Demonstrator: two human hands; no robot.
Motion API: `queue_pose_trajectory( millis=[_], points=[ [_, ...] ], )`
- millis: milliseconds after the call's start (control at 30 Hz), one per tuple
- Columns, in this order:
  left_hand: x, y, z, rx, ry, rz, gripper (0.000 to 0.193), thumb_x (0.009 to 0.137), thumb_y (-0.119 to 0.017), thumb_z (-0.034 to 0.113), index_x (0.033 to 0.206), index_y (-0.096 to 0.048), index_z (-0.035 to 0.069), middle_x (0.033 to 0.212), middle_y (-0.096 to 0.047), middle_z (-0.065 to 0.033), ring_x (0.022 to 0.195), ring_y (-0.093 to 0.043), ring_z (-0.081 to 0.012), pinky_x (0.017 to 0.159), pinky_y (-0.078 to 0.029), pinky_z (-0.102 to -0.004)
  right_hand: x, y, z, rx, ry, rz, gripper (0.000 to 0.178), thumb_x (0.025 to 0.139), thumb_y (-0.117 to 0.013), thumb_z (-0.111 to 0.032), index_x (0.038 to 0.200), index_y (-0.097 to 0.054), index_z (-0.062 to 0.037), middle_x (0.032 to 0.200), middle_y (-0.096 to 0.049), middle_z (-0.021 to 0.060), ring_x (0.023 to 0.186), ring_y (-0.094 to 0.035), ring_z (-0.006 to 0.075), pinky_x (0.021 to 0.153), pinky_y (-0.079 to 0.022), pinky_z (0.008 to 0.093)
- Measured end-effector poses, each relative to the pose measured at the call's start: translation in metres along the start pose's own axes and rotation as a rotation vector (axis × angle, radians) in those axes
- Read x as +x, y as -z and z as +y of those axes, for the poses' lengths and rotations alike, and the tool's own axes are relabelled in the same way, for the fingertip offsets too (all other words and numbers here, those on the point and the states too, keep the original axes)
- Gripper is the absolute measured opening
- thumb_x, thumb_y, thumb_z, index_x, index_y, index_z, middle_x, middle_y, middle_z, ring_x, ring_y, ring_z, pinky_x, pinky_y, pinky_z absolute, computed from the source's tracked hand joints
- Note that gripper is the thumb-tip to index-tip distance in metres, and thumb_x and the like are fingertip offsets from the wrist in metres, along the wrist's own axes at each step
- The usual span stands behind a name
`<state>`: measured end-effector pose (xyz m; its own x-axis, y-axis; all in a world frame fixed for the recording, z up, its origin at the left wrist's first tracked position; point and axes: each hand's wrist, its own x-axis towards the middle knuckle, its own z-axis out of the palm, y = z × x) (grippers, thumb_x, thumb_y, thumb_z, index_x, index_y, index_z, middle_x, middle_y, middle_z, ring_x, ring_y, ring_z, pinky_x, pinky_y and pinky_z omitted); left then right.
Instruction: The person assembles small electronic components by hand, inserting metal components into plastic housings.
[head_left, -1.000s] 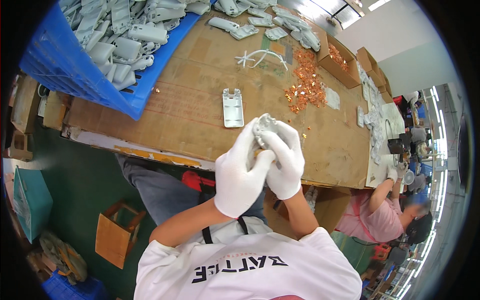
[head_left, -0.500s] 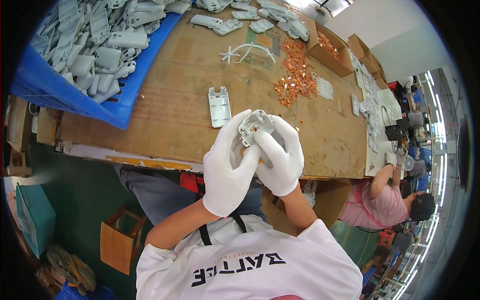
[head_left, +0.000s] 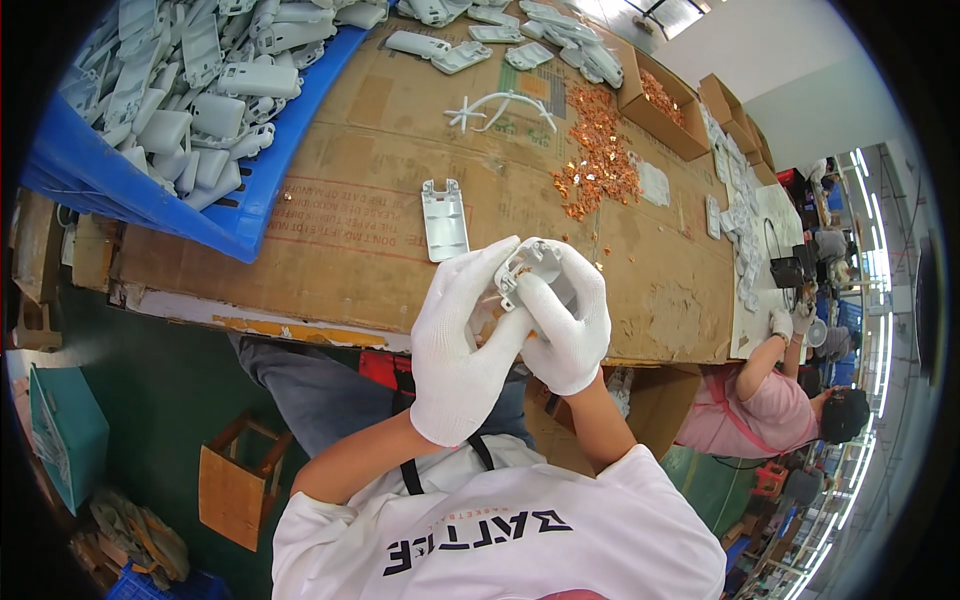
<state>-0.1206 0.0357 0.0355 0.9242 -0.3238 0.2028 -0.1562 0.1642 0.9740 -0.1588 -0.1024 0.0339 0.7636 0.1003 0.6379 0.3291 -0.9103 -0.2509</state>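
Observation:
Both my hands wear white knitted gloves and meet at the table's near edge. Between them is a white plastic housing, its hollow end facing up. My left hand wraps the housing's left side, fingers closed on it. Around the other side curls my right hand, its thumb pressing into the opening. A small copper-coloured bit shows by that thumb; the rest of the inside is covered by my fingers. Just beyond my left hand, a similar white housing lies on the cardboard with its hollow side up.
A blue crate heaped with white housings stands at the left. Loose copper pieces spread across the cardboard-covered table, beside a cardboard box holding more. White looped strips lie farther back. Another person works at the right.
The housing has tilted in my hands, and my right thumb has shifted within its opening. Both hands sit slightly lower. The loose housing appears a little lower and to the right in the picture.

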Motion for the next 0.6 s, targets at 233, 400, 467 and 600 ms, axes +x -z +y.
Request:
queue_pose_trajectory(
  millis=[233, 400, 467, 600],
  points=[
    [0.001, 0.004, 0.003, -0.054, 0.055, -0.033, 0.051, 0.082, -0.066, -0.008, 0.131, -0.056, 0.003, 0.119, -0.056, -0.0077, 0.106, -0.060, -0.0155, 0.088, -0.053, -0.0287, 0.000, 0.001, -0.001, 0.029, -0.016, -0.025, 0.054, 0.051, -0.081, -0.006, 0.103, -0.067, -0.0026, 0.122, -0.058, 0.0212, 0.098, -0.063, 0.0344, 0.080, -0.052, 0.0388],
    [0.000, 0.003, 0.002, -0.155, 0.124, -0.061, 0.050, 0.083, -0.066, -0.007, 0.131, -0.056, 0.003, 0.117, -0.057, -0.0067, 0.106, -0.060, -0.0138, 0.089, -0.052, -0.0281, -0.009, -0.009, 0.008, 0.108, 0.029, 0.138, 0.053, 0.053, -0.084, -0.008, 0.103, -0.067, -0.0021, 0.122, -0.058, 0.0218, 0.096, -0.063, 0.0339, 0.080, -0.053, 0.0386],
    [-0.002, 0.002, 0.002, -0.227, 0.156, -0.057, 0.047, 0.085, -0.065, -0.005, 0.131, -0.056, 0.001, 0.119, -0.059, -0.0042, 0.109, -0.057, -0.0107, 0.093, -0.047, -0.0261, -0.011, -0.009, 0.007, 0.096, 0.027, 0.148, 0.057, 0.054, -0.086, -0.009, 0.106, -0.067, -0.0026, 0.122, -0.057, 0.0217, 0.098, -0.063, 0.0344, 0.081, -0.053, 0.0385],
    [-0.003, 0.002, 0.003, -0.151, 0.106, -0.049, 0.049, 0.083, -0.066, -0.007, 0.130, -0.057, 0.002, 0.116, -0.059, -0.0071, 0.106, -0.060, -0.0133, 0.090, -0.051, -0.0274, -0.007, -0.002, -0.001, 0.059, -0.035, 0.049, 0.060, 0.052, -0.086, -0.010, 0.109, -0.067, -0.0034, 0.122, -0.058, 0.0210, 0.099, -0.062, 0.0345, 0.081, -0.053, 0.0388]
  ],
)
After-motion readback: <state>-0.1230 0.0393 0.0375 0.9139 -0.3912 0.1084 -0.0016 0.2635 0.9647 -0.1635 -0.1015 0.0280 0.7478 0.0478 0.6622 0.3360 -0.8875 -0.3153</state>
